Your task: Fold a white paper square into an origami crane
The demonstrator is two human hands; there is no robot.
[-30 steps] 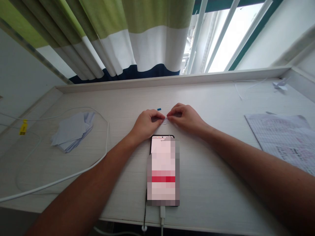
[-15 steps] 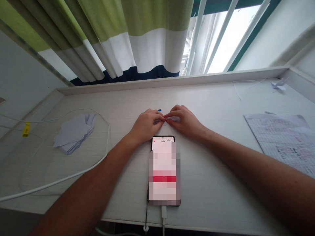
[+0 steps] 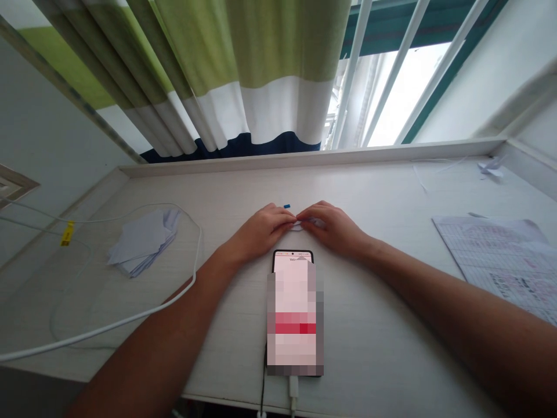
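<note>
Where hands (image 3: 300,227) meet, phone (image 3: 295,313) behind, cable (image 3: 130,316) left.

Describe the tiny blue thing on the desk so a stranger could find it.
On the white desk under the striped curtain, find the left hand and right hand. The blue bit lies just beyond their fingertips, the only blue speck there.

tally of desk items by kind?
Paper items: 4 — small piece pinched between left hand and right hand, paper stack, printed sheet, scrap
Phone: 1
White cable: 1
Blue bit: 1
Total: 7
</note>
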